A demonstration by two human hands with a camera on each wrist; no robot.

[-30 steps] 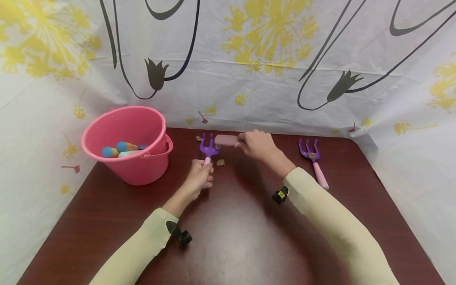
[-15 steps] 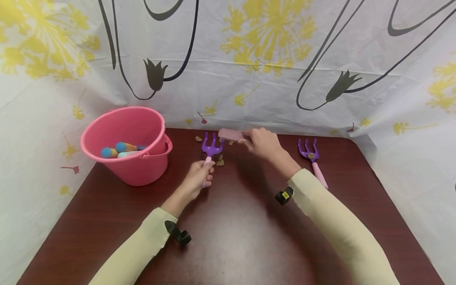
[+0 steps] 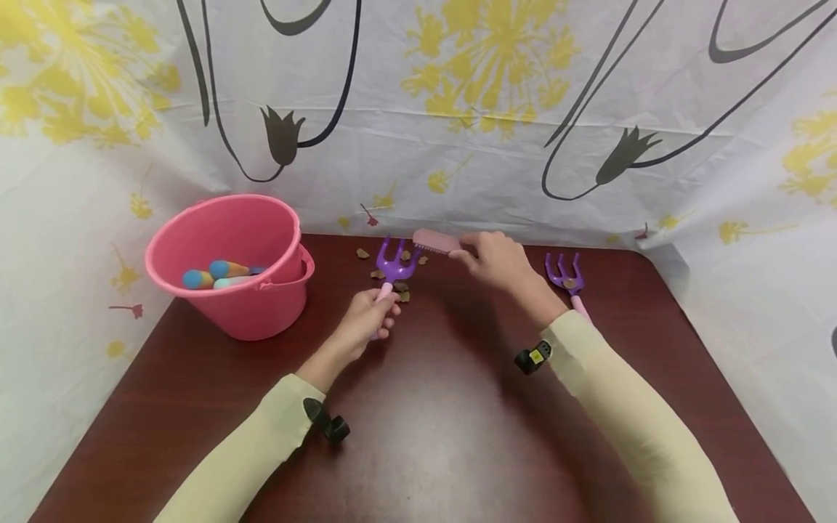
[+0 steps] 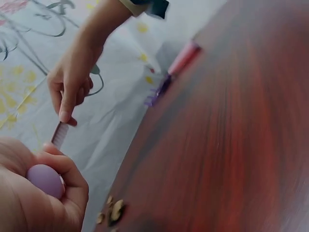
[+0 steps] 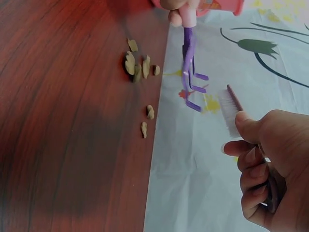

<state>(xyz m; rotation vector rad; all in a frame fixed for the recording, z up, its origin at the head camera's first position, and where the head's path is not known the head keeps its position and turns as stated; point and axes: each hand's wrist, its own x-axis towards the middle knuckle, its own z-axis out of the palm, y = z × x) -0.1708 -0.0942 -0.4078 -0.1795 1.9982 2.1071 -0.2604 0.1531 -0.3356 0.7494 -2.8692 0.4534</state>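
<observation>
My left hand (image 3: 369, 317) grips the pink handle of a small garden fork (image 3: 397, 270) with purple tines, held above the back of the table. In the left wrist view the handle's rounded lilac end (image 4: 46, 181) pokes out of the fist. My right hand (image 3: 497, 258) holds a pink bristle brush (image 3: 436, 240) by its handle, bristles facing down, its head close by the fork's right tine. The right wrist view has the brush's pale bristles (image 5: 229, 113) pointing toward the tines (image 5: 190, 82). Several brown, leaf-like dry pieces (image 5: 130, 63) lie on the table under and around the fork.
A pink bucket (image 3: 275, 309) with blue-tipped items (image 3: 225, 269) inside stands at the left. Another purple fork (image 3: 567, 276) with a pink handle lies at the right, partly behind my right forearm. A patterned white sheet (image 3: 366, 174) hangs behind the table (image 3: 418, 421).
The brush has moved right and slightly back in my right hand, tilting a little. My left hand has shifted the fork slightly right, and more brown pieces now show around it.
</observation>
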